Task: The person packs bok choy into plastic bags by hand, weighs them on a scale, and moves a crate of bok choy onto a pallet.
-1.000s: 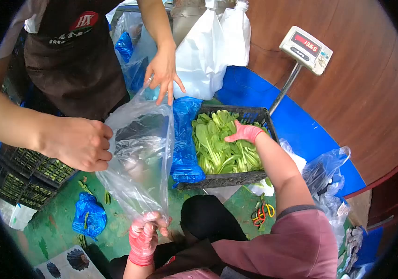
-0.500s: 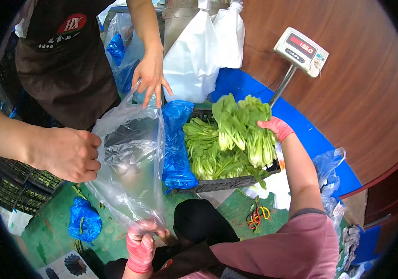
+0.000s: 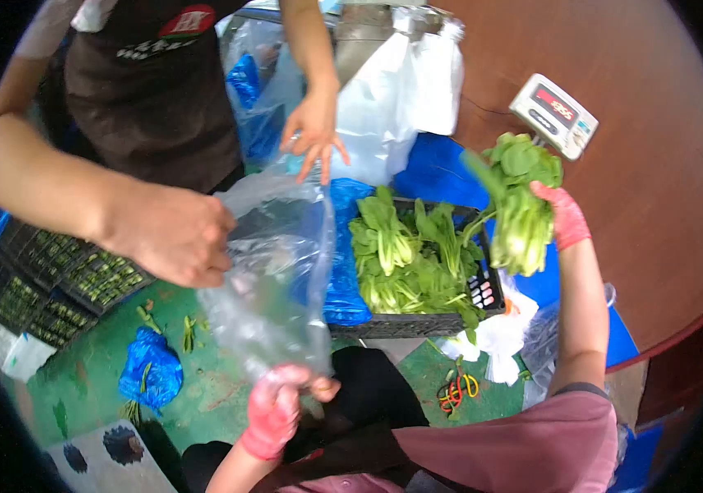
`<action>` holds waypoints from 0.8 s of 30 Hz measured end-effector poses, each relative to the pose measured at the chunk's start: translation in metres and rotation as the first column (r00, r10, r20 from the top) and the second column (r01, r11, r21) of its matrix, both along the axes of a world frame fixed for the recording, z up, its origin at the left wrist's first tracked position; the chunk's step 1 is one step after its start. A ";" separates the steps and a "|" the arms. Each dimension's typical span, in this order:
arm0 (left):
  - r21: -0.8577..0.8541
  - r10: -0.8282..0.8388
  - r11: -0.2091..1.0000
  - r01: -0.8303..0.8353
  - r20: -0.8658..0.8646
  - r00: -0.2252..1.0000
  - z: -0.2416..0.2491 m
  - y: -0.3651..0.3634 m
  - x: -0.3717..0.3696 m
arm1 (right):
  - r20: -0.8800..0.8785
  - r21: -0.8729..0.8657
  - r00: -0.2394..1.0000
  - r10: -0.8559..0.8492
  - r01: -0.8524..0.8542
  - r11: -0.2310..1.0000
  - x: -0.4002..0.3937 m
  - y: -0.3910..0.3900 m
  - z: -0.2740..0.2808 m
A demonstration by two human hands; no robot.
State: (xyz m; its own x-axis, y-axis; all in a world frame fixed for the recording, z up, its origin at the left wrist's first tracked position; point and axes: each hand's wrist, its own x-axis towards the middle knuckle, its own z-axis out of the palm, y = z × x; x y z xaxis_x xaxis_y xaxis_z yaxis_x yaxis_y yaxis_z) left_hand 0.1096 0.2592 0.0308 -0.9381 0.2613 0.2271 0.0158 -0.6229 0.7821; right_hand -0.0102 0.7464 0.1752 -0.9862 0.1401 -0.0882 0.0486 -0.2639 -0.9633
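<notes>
Compared with a second ago, our right hand (image 3: 563, 215) has lifted a bunch of greens (image 3: 518, 204) clear of the crate (image 3: 483, 289) and now holds it high to the right, below the scale (image 3: 554, 113). Going left to right: a co-worker's fist (image 3: 177, 237) grips the crinkled clear plastic bag (image 3: 277, 271); our left hand (image 3: 276, 404), in a pink glove, pinches shut on its near edge. Glossy blue plastic (image 3: 341, 246) lines the black lattice crate of leafy greens.
</notes>
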 end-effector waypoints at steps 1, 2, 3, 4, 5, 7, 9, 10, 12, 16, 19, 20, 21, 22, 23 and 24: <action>0.025 -0.012 1.000 0.011 0.029 1.000 -0.008 0.006 -0.003 | -0.012 -0.089 0.999 0.045 -0.046 0.995 -0.001 -0.008 0.012; 0.024 0.006 1.000 -0.006 0.027 1.000 -0.015 0.010 -0.006 | -0.020 -0.190 0.999 0.034 -0.037 0.981 0.001 -0.021 0.025; 0.112 -0.015 0.994 0.008 0.058 0.998 -0.021 0.015 -0.011 | -0.030 -0.285 0.999 0.016 -0.024 0.958 0.002 -0.034 0.037; 0.200 -0.045 0.979 0.027 0.090 0.995 -0.025 0.017 -0.013 | -0.100 -0.297 0.992 0.072 -0.098 0.950 0.002 -0.048 0.043; 0.203 -0.047 0.979 0.029 0.087 0.995 -0.025 0.018 -0.013 | -0.102 -0.293 0.992 0.070 -0.098 0.951 0.002 -0.064 0.047; 0.206 -0.091 0.975 0.078 0.054 0.994 -0.023 0.019 -0.014 | -0.243 -0.375 0.927 0.284 -0.360 0.854 0.000 -0.111 0.053; 0.197 -0.126 0.973 0.120 0.014 0.992 -0.015 0.018 -0.009 | -0.245 -0.485 0.901 0.358 -0.433 0.759 0.006 -0.181 0.045; 0.193 -0.104 0.976 0.101 0.009 0.995 -0.009 0.019 -0.002 | -0.220 -0.502 0.902 0.372 -0.432 0.749 0.004 -0.211 0.031; 0.207 -0.077 0.974 0.095 -0.091 0.993 -0.010 0.021 0.006 | -0.153 -0.548 0.893 0.424 -0.434 0.715 0.000 -0.269 -0.002; 0.175 -0.023 0.983 0.050 -0.152 0.988 0.011 0.005 0.029 | 0.068 -0.554 0.874 0.480 -0.367 0.747 -0.007 -0.366 -0.077; 0.116 0.051 0.993 -0.011 -0.349 0.936 0.021 -0.005 0.039 | 0.167 0.191 0.920 0.353 -0.382 0.904 -0.048 -0.398 -0.172; 0.113 0.057 0.993 -0.025 -0.286 0.956 0.027 -0.005 0.040 | 0.169 0.192 0.916 0.364 -0.393 0.900 -0.050 -0.401 -0.173; 0.108 0.068 0.993 -0.044 -0.221 0.973 0.031 -0.006 0.040 | 0.259 0.588 0.865 0.430 -0.495 0.640 -0.054 -0.406 -0.174; 0.168 0.071 0.985 -0.037 -0.201 0.977 0.032 -0.008 0.039 | 0.365 0.838 0.818 0.445 -0.497 0.225 -0.057 -0.411 -0.172; 0.164 0.083 0.985 -0.051 -0.198 0.977 0.037 -0.014 0.040 | 0.365 0.836 0.810 0.458 -0.502 0.221 -0.055 -0.418 -0.161; 0.193 0.131 0.977 -0.091 -0.202 0.971 0.045 -0.023 0.039 | 0.451 0.869 0.727 0.517 -0.489 -0.071 -0.056 -0.423 -0.147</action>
State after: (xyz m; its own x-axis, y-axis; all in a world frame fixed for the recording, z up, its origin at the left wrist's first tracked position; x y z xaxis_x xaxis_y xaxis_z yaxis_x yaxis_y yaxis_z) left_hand 0.1487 0.2360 0.0753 -0.8840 0.0944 0.4579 0.2461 -0.7387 0.6275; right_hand -0.0659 0.3231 0.0284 -0.8283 -0.4445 -0.3411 -0.2995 0.8658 -0.4009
